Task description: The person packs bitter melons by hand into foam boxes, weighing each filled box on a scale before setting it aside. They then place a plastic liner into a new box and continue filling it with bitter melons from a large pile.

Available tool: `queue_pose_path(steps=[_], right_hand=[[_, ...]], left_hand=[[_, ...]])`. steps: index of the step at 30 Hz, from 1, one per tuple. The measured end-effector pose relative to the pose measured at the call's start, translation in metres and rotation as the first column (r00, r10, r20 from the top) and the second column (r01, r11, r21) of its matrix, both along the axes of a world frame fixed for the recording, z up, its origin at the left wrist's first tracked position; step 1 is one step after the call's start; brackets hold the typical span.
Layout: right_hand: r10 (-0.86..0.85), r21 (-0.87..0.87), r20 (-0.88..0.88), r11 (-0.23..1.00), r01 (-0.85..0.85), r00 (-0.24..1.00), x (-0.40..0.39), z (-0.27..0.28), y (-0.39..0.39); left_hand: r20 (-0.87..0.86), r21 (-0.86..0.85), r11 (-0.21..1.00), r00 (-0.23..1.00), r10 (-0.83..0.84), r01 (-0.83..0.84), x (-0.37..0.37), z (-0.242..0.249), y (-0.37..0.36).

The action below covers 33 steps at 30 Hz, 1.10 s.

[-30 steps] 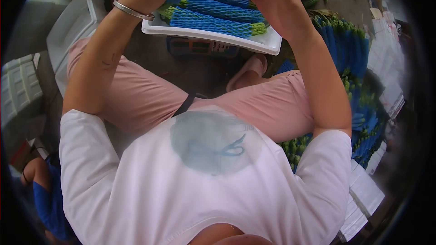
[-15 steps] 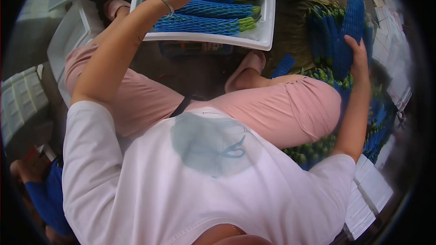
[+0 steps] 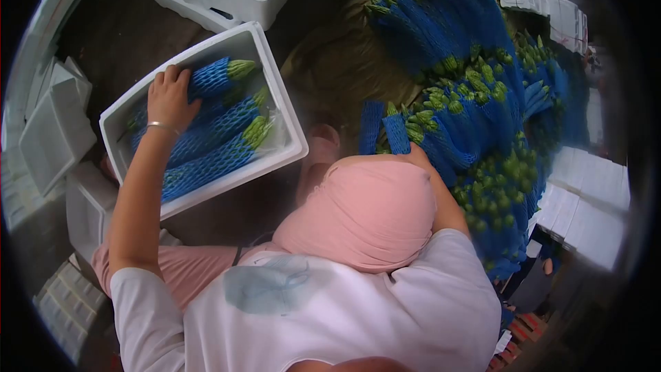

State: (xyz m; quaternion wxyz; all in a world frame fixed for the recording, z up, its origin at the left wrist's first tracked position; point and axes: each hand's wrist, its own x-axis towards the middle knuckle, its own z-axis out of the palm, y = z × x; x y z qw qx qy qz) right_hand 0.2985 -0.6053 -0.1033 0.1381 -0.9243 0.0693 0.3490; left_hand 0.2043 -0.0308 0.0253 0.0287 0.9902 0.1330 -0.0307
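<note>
Several long green gourds in blue net sleeves (image 3: 210,80) are lying in the white foam box (image 3: 283,89) at left, and many more are forming the pile (image 3: 441,17) at right. The left hand (image 3: 169,102) is reaching into the box, its fingers curling over the far gourd; the view is not showing whether they are gripping or only resting. The right hand (image 3: 416,156) is apparently touching a small sleeved gourd (image 3: 396,133) at the pile's left edge, but the knee (image 3: 385,210) is hiding most of its fingers, so their closure is unclear. The gourds are looking fairly light and firm, with skin probably bruising under hard squeezing. The netting is likely adding padding and grip, though possibly sliding; mid-sleeve is seeming the safest hold.
</note>
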Motion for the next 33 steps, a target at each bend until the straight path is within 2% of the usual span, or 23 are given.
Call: queue_pose_path(steps=[1,3,6,7,10,11,13,16,17,19,21,22,24,25,27,28,29,30,31,33], right_hand=[[0.033,-0.034,-0.039,0.999,-0.034,0.999,0.0,-0.001,0.0],[-0.034,-0.013,-0.003,0.999,0.034,0.999,0.003,-0.006,0.002],[0.047,-0.098,-0.099,0.994,-0.057,0.994,0.016,0.008,0.017],[0.026,-0.1,-0.104,0.994,-0.036,0.994,0.018,0.012,0.022],[0.255,-0.356,-0.306,0.863,-0.359,0.917,0.031,0.035,0.053],[0.244,-0.356,-0.304,0.867,-0.348,0.921,0.037,0.042,0.062],[0.366,-0.346,-0.202,0.841,-0.416,0.908,0.057,0.05,0.073],[0.294,-0.109,0.193,0.955,-0.277,0.936,0.113,0.056,0.083],[0.26,-0.039,0.31,0.965,-0.261,0.914,0.137,0.051,0.085],[0.252,-0.038,0.575,0.959,-0.281,0.778,0.186,0.034,0.094],[0.265,-0.084,0.66,0.956,-0.282,0.703,0.23,0.019,0.107],[0.259,-0.076,0.661,0.957,-0.281,0.704,0.25,0.008,0.112],[0.419,-0.344,0.733,0.908,-0.239,0.536,0.276,-0.017,0.117],[0.411,-0.341,0.728,0.912,-0.23,0.549,0.279,-0.02,0.12],[0.393,-0.288,0.822,0.911,-0.295,0.412,0.271,-0.006,0.119],[0.379,-0.266,0.823,0.915,-0.303,0.423,0.262,0.0,0.112],[0.368,-0.248,0.82,0.919,-0.307,0.438,0.247,0.006,0.101],[0.303,-0.183,0.882,0.926,-0.329,0.361,0.227,0.013,0.09],[0.307,-0.197,0.875,0.932,-0.305,0.373,0.202,0.022,0.077],[0.188,-0.08,0.928,0.944,-0.322,0.321,0.157,0.046,0.051]], left_hand=[[-0.024,0.008,1.0,1.0,0.014,-0.014,-0.001,-0.001,-0.002],[0.059,-0.009,1.0,0.998,0.002,-0.001,-0.005,-0.01,0.0],[0.128,-0.01,0.999,0.991,-0.048,0.05,-0.008,-0.011,0.0],[0.123,-0.013,0.997,0.99,-0.068,0.071,-0.009,-0.012,0.0],[0.135,-0.163,0.983,0.989,-0.061,0.083,-0.012,-0.025,0.015],[0.137,-0.162,0.982,0.988,-0.073,0.095,-0.012,-0.026,0.017],[0.123,-0.154,0.983,0.989,-0.082,0.101,-0.01,-0.026,0.019],[0.101,-0.155,0.981,0.99,-0.1,0.115,-0.011,-0.021,0.019],[0.086,-0.153,0.982,0.992,-0.096,0.108,-0.011,-0.02,0.019],[0.079,-0.185,0.979,0.994,-0.07,0.083,-0.01,-0.014,0.014],[0.024,-0.144,0.985,0.996,-0.089,0.092,-0.011,-0.007,0.01],[0.013,-0.156,0.985,0.997,-0.07,0.071,-0.011,-0.005,0.008],[0.017,-0.123,0.99,0.998,-0.066,0.067,-0.014,-0.006,0.008],[0.019,-0.102,0.993,0.998,-0.065,0.066,-0.015,-0.006,0.008],[0.015,-0.1,0.988,0.993,-0.113,0.114,-0.016,-0.008,0.012],[0.031,-0.094,0.988,0.993,-0.118,0.12,-0.016,-0.011,0.016],[0.046,-0.095,0.987,0.991,-0.125,0.128,-0.015,-0.013,0.016],[0.047,-0.075,0.989,0.991,-0.123,0.126,-0.015,-0.014,0.014],[0.045,-0.092,0.984,0.988,-0.148,0.152,-0.019,-0.016,0.017],[0.08,-0.088,0.986,0.988,-0.132,0.139,-0.025,-0.025,0.025]])
